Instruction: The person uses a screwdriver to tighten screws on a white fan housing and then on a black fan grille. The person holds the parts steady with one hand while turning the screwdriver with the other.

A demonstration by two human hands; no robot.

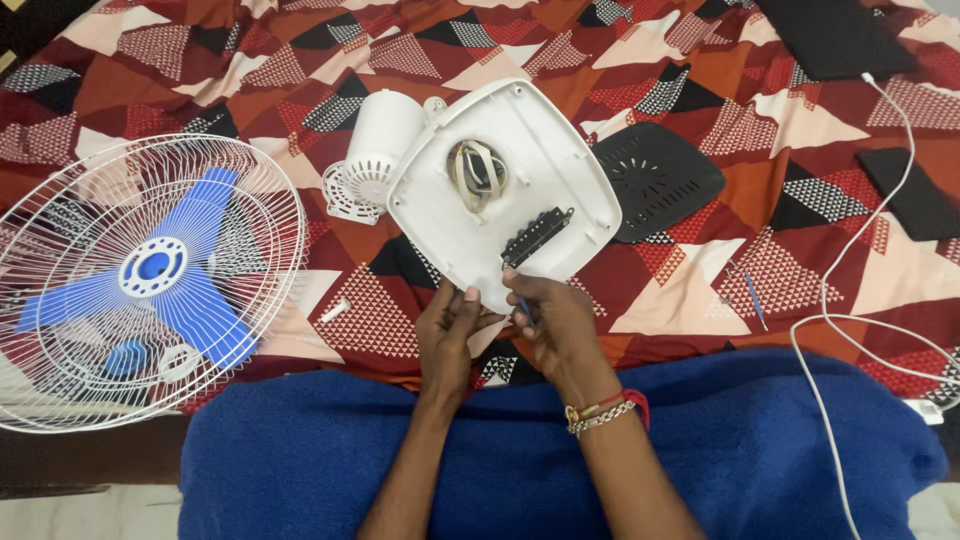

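Fingers point(452, 312) of my left hand point(447, 335) are pinched on the near edge of the white fan base point(470, 235), thumb on top, so that side is held. My right hand point(560, 330) has its fingers curled tight round a thin blue-handled tool point(522, 305), tip up by the black switch block point(537, 236) on the underside of the base.

That base is tipped up on its edge, open side facing me, roughly mid-bed, with a coil of wires point(476, 166) sitting in the round hole. Its far end runs into the white motor housing point(376, 150), which lies just behind it and touches it.

Going outward: a black perforated cover point(655, 178) lies just right of the base, near its edge but apart from it. On the left, the white wire fan guard point(60, 330) with the blue blades point(150, 270) hangs over the bed's near edge. A small white peg point(334, 311) sits between guard and base. Open patch of the patterned bedsheet point(690, 290) to my right, then a small blue screwdriver point(755, 298) and a white cable point(830, 300). The blue blanket point(760, 440) covers my lap at the near edge.
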